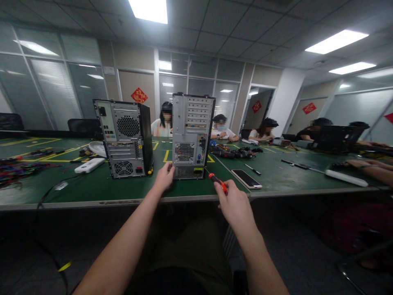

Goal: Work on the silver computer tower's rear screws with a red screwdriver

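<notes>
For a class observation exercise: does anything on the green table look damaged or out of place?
No damage is evident. The pile of thin red and black cables, far left, looks untidy: strands tangle loosely.

The head camera is facing forward across the green table. It is viewing the left hand and right hand closely.

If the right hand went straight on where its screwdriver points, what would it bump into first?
Probably the lower corner of the computer case nearest the right hand; the screwdriver leads that way. Whether its tip already touches is hard to tell from this one view.
</notes>
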Demonstrator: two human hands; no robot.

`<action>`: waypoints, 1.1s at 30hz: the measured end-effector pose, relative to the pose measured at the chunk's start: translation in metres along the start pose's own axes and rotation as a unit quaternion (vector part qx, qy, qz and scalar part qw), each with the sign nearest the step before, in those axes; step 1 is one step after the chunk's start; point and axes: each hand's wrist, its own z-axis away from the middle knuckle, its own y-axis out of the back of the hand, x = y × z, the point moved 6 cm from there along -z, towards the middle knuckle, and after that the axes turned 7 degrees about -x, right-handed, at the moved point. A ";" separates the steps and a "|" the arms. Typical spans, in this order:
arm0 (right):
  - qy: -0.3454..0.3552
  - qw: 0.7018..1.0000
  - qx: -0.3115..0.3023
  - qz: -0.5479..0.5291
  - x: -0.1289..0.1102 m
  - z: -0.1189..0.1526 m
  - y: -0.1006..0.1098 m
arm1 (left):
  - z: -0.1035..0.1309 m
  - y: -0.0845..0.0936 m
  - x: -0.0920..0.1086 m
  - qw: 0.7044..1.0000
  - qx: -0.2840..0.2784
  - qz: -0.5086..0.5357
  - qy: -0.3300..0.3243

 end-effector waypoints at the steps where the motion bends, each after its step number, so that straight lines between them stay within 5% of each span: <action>1: -0.006 1.000 -0.002 -0.003 0.000 0.000 -0.001 | 0.000 0.000 0.000 1.000 0.001 0.000 -0.001; 9: 0.076 0.994 0.050 0.058 -0.003 0.004 -0.001 | 0.000 -0.001 0.000 1.000 0.001 0.004 -0.003; 19: -0.007 1.000 0.005 0.019 -0.002 0.001 -0.002 | 0.000 0.000 0.001 1.000 0.001 0.010 -0.002; 27: 0.070 0.994 0.050 0.062 -0.003 0.004 -0.002 | 0.001 0.000 0.001 1.000 0.001 0.004 -0.003; 33: 0.020 0.998 0.028 0.047 -0.005 0.003 0.000 | 0.000 -0.001 -0.001 1.000 0.006 -0.003 -0.009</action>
